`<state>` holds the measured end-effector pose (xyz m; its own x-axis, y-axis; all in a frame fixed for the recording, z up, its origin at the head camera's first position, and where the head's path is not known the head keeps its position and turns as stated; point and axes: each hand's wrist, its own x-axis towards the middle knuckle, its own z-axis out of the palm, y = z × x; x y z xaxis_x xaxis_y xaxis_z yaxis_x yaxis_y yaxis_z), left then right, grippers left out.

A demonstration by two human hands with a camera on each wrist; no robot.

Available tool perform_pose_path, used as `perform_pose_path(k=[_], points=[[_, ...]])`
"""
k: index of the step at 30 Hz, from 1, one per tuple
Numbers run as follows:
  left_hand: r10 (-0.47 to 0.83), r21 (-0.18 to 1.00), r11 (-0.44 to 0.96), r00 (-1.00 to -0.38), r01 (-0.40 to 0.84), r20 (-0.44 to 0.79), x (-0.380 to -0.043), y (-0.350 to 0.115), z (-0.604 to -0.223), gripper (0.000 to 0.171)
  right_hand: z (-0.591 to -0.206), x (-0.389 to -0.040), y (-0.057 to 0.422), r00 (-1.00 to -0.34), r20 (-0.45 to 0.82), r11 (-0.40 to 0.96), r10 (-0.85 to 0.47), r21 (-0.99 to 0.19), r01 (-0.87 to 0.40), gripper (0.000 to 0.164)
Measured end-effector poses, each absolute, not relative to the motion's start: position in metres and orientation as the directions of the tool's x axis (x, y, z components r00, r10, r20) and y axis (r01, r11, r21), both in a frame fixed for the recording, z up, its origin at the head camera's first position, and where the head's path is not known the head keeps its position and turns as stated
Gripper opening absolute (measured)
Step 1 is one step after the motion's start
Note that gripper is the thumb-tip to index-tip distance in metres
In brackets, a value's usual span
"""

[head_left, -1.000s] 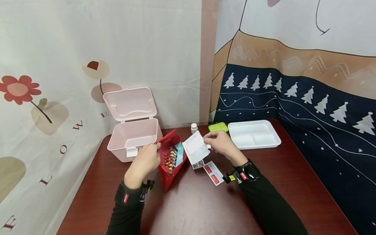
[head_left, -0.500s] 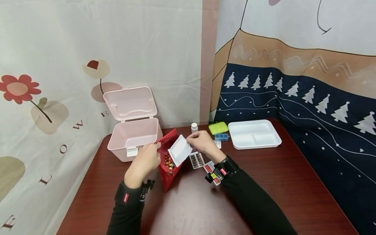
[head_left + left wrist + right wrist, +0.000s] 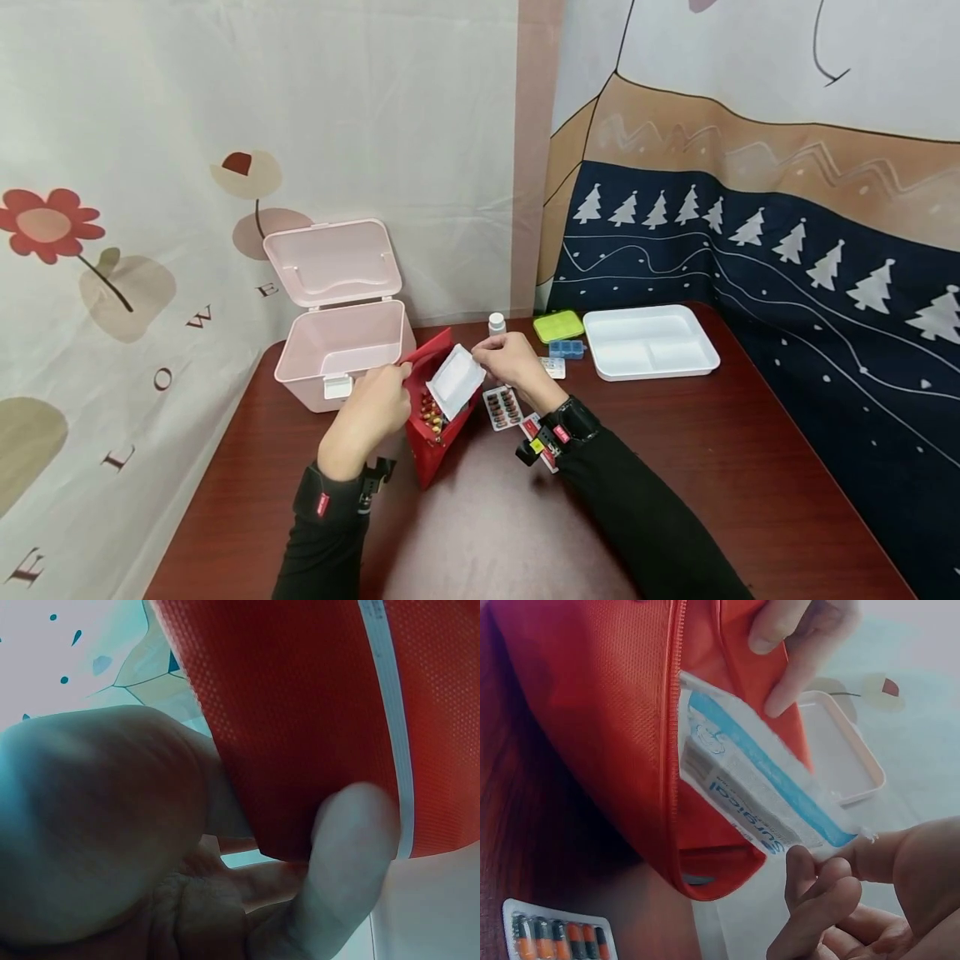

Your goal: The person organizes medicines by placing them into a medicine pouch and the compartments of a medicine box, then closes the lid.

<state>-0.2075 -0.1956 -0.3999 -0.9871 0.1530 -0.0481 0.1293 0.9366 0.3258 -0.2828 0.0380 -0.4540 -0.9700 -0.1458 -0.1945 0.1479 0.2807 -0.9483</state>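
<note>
My left hand [image 3: 369,417] grips the edge of a red zip pouch [image 3: 300,712], which stands open on the table. Inside the pouch lie several small red and yellow capped items [image 3: 432,414], partly hidden. Between thumb and fingertips, my right hand [image 3: 516,363] pinches the corner of a white packet [image 3: 456,381] printed "Surgical" with a blue stripe. In the right wrist view the packet's [image 3: 742,765] far end is inside the pouch mouth, past the zip. Beside the pouch lies a blister pack of capsules [image 3: 502,407], and a red and white card [image 3: 531,427] is partly under my right wrist.
An open pink box [image 3: 300,367] with its lid up stands behind my left hand. Farther back are a white bottle [image 3: 497,323], a green case [image 3: 558,326], a blue pill box [image 3: 566,349], another blister pack [image 3: 553,367] and a white divided tray [image 3: 622,358].
My right hand has moved left with the white packet, bringing it from beside the pouch into its mouth. The capsule blister pack and blue pill box have come into view. My left hand stays put.
</note>
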Motion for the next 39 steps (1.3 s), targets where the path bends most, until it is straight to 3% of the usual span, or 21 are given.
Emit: perform_pose_path(k=[7, 12, 21, 30, 39], points=[[0.154, 0.317, 0.939, -0.987, 0.131, -0.049, -0.207, -0.197, -0.399, 0.041, -0.450, -0.282, 0.032, -0.967, -0.206, 0.232, -0.151, -0.958, 0.168, 0.020], [0.152, 0.322, 0.938, -0.987, 0.130, -0.043, -0.207, -0.197, -0.399, 0.033, -0.453, -0.278, 0.015, -0.964, -0.180, 0.213, -0.193, -0.967, 0.138, 0.020], [0.165, 0.326, 0.933, -0.986, 0.150, -0.020, -0.207, -0.197, -0.400, 0.023, -0.457, -0.263, -0.010, -0.964, -0.105, 0.416, -0.246, -0.909, -0.008, 0.021], [0.158, 0.322, 0.936, -0.987, 0.140, -0.029, -0.207, -0.196, -0.398, 0.025, -0.460, -0.261, -0.009, -0.961, -0.071, 0.594, -0.267, -0.797, -0.106, 0.015], [0.150, 0.324, 0.937, -0.988, 0.131, -0.033, -0.208, -0.196, -0.398, 0.020, -0.462, -0.266, 0.017, -0.955, -0.010, 0.594, -0.296, -0.785, -0.176, 0.023]])
